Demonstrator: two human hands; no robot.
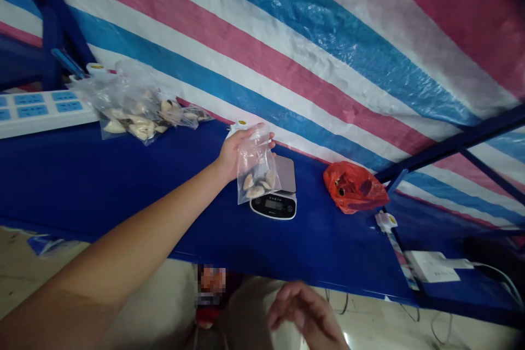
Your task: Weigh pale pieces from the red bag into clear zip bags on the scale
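My left hand (pixel 230 154) is closed on the top of a clear plastic bag (pixel 258 145) with several pale, brown-edged dried pieces at its bottom. The bag hangs over the left side of a digital kitchen scale (pixel 273 206), covering part of its plate. Whether the bag touches the scale I cannot tell. Low in the view, in front of the shelf edge, my right hand (pixel 307 314) holds nothing I can see; its fingers are loosely bent and apart. A red plastic bag (pixel 355 188) with dark bits inside sits to the right of the scale.
More clear bags of dried pieces (pixel 143 112) are piled at the left, beside a white power strip (pixel 36 112). The blue shelf (pixel 197 219) ends just above my legs. Striped sheeting (pixel 287 54) closes the back. A white box with a cable (pixel 435 267) lies at the right.
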